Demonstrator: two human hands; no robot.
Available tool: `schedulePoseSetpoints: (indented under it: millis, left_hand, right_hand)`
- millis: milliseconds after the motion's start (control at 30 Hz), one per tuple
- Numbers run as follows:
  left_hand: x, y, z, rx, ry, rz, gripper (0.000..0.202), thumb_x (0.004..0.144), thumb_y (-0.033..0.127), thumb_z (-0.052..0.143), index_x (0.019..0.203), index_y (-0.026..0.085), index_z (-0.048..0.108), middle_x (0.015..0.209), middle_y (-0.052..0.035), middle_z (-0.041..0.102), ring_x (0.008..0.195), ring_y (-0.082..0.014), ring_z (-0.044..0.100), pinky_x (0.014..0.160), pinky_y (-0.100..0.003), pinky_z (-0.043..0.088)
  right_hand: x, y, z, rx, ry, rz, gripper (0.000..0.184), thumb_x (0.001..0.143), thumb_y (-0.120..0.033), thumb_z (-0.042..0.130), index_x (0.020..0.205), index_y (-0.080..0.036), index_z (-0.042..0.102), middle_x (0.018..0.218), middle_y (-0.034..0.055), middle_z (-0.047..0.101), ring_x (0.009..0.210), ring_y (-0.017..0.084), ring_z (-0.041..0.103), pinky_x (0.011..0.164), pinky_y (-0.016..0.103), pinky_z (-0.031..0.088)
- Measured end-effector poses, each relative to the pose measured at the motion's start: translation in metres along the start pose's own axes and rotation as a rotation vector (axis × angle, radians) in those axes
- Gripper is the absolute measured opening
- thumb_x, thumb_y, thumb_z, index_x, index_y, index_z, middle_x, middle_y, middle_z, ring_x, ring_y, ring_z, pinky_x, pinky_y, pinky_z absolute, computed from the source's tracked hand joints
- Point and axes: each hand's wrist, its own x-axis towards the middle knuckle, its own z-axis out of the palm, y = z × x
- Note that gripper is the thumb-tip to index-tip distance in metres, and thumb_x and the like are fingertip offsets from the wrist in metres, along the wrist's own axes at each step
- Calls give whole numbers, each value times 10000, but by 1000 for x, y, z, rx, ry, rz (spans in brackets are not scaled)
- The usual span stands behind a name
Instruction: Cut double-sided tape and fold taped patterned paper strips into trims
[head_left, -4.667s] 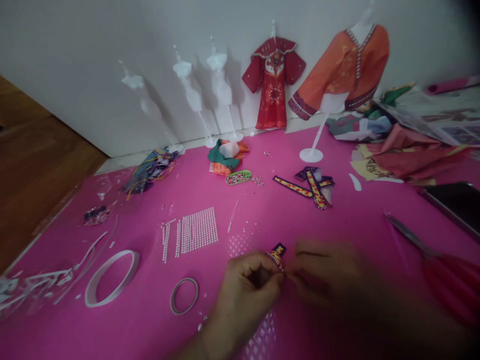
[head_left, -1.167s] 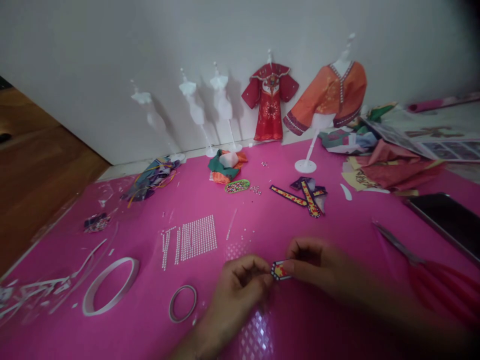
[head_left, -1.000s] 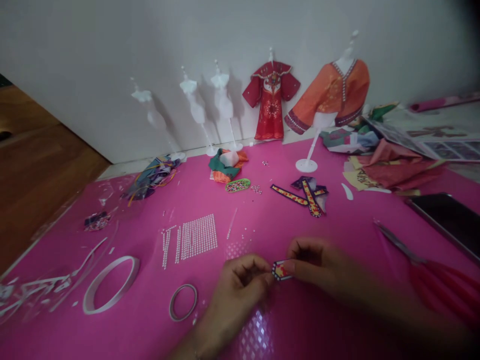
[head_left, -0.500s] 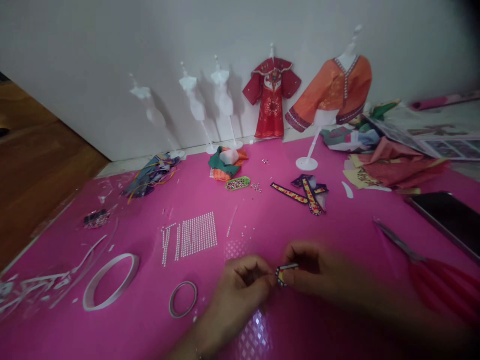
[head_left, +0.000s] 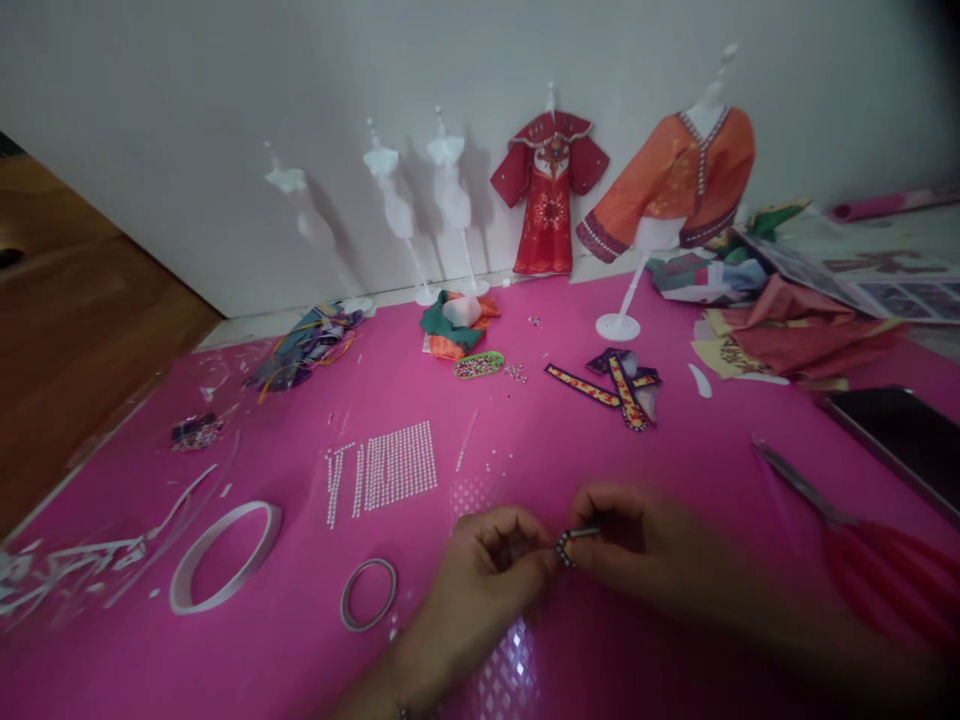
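Near the front middle of the pink mat, my left hand (head_left: 487, 580) and my right hand (head_left: 637, 545) come together around a small strip of trim (head_left: 565, 549). This trim has a dark edge with pale beads and a bit of yellow. My right thumb and fingers pinch it and cover most of it. The left fingertips are pressed together at its left end. Past the hands lie yellow-and-red trim pieces with dark borders (head_left: 631, 392). A sheet of stick-on rhinestones (head_left: 401, 466) is spread out to the left.
Scissors with red handles (head_left: 862, 530) and a phone (head_left: 900, 435) lie at right. Tape rolls, one wide (head_left: 180, 580) and one narrow (head_left: 346, 605), rest at left. A green bead tray (head_left: 478, 365) sits farther back. Bare mannequins (head_left: 452, 190) and dressed ones (head_left: 550, 205) line the wall.
The trim has turned slightly between my fingertips, with less yellow showing. Both hands stay almost in place; the whole view has shifted a little.
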Motion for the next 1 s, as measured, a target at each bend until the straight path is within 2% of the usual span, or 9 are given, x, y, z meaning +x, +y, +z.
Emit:
schedulePoseSetpoints:
  millis: [200, 367, 533, 767, 900, 1000]
  left_hand:
    - [-1, 3, 1, 2, -16, -7, 125, 685, 274, 656, 670, 173, 583, 464, 62, 504, 404, -73, 430, 427, -199, 329]
    - [1, -1, 1, -46, -37, 12, 144, 681, 274, 679, 676, 183, 568, 447, 72, 491, 388, -76, 424, 410, -198, 328]
    - [1, -2, 1, -14, -21, 1, 169, 692, 305, 675, 676, 178, 564, 459, 64, 491, 400, -79, 426, 423, -207, 332]
    - [-4, 2, 0, 81, -13, 43, 149, 732, 301, 626, 681, 177, 560, 507, 58, 473, 457, -85, 414, 454, -215, 302]
    - [-4, 5, 0, 78, -20, 42, 140, 740, 296, 612, 682, 183, 554, 512, 56, 480, 465, -92, 426, 468, -222, 329]
    - [-4, 4, 1, 78, -33, 37, 129, 737, 285, 607, 676, 188, 548, 511, 57, 478, 469, -94, 428, 467, -220, 326]
  right_hand:
    - [1, -2, 0, -45, 24, 1, 87, 741, -271, 602, 689, -207, 630, 627, -21, 594, 609, 140, 532, 542, 243, 395]
    - [0, 0, 1, 1, 37, 13, 117, 742, -311, 605, 694, -206, 628, 641, -23, 601, 629, 141, 546, 559, 243, 407]
    - [0, 0, 1, -7, 16, -8, 98, 746, -281, 600, 691, -201, 614, 624, -30, 576, 607, 132, 511, 549, 243, 390]
    - [-1, -3, 1, -16, 25, -40, 80, 747, -271, 624, 703, -209, 647, 637, -20, 614, 617, 148, 541, 562, 259, 411]
    - [-1, -2, 0, -14, 10, -21, 105, 740, -288, 628, 678, -203, 624, 594, -33, 575, 576, 132, 508, 526, 246, 382]
    - [-1, -1, 0, -21, 5, -42, 54, 729, -250, 620, 700, -206, 628, 624, -29, 595, 601, 134, 532, 542, 243, 401]
